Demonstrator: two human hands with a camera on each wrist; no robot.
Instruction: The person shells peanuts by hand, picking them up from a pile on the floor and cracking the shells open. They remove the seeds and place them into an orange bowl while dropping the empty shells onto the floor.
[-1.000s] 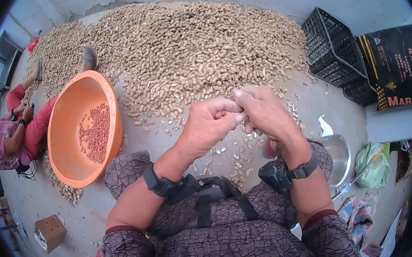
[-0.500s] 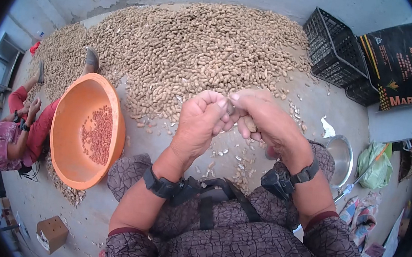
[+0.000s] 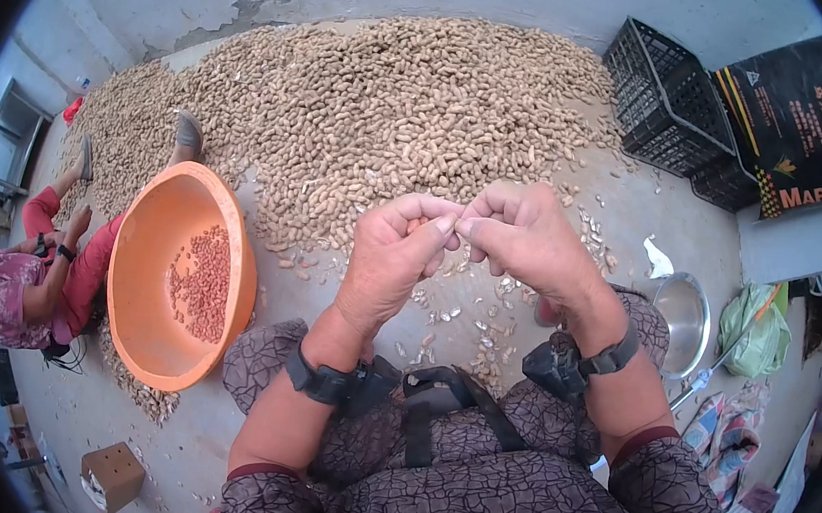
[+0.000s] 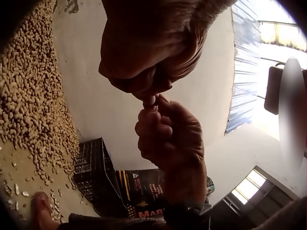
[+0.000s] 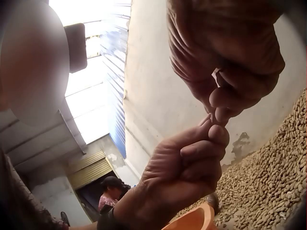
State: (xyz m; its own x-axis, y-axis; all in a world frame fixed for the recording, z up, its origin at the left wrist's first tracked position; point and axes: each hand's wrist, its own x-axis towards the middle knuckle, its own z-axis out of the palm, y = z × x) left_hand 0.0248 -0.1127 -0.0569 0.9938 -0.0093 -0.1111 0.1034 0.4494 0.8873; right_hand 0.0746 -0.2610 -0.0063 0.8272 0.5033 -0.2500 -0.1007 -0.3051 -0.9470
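Observation:
In the head view my left hand (image 3: 383, 256) and right hand (image 3: 531, 237) meet at their fingertips in front of a large heap of unshelled peanuts (image 3: 377, 103). Reddish peanut kernels (image 3: 415, 225) show between the left thumb and curled fingers. The right thumb and forefinger pinch against the left fingertips, where a small bit of peanut is mostly hidden. Both wrist views show the left hand (image 5: 184, 165) and right hand (image 4: 175, 134) tip to tip. Left of them stands an orange basin (image 3: 140, 278) with shelled red kernels (image 3: 203, 285).
Broken shells (image 3: 470, 318) litter the floor below my hands. A black crate (image 3: 662, 108) and a black printed sack (image 3: 800, 127) stand back right, a metal bowl (image 3: 681, 325) nearer. Another person (image 3: 27, 286) sits at the left beyond the basin.
The unshelled peanut seen in the right fingers half a second ago no longer shows there. Reddish kernels are visible again in the left hand, and the fingertips have come together in a pinch.

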